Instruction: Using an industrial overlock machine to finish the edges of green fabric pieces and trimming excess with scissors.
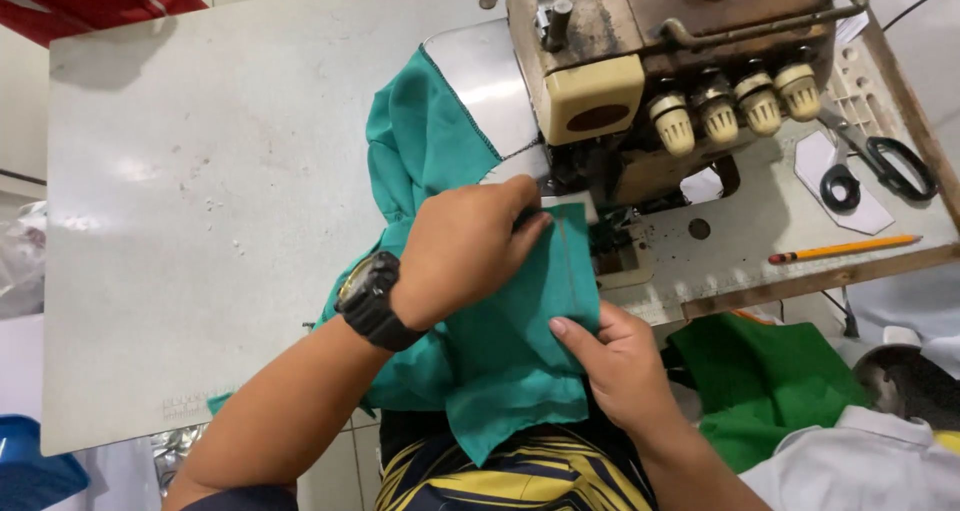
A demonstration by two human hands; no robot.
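Two hands press a teal cloth (pixel 500 341) flat in front of the sewing machine (pixel 640 81) on the bench (pixel 200 221). Left hand (pixel 465 251) lies on the cloth with its fingers (pixel 525 226) held together, tips right at the needle area. Right hand (pixel 620 366) holds the cloth's near edge, thumb on top, the other fingers hidden beneath. More cloth bunches behind the left hand, up onto the machine's metal plate (pixel 490 81). Well off to the right lie scissors (pixel 880 166) and a pencil (pixel 845 248). Green fabric (pixel 770 381) sits below the bench edge, just beside the right wrist.
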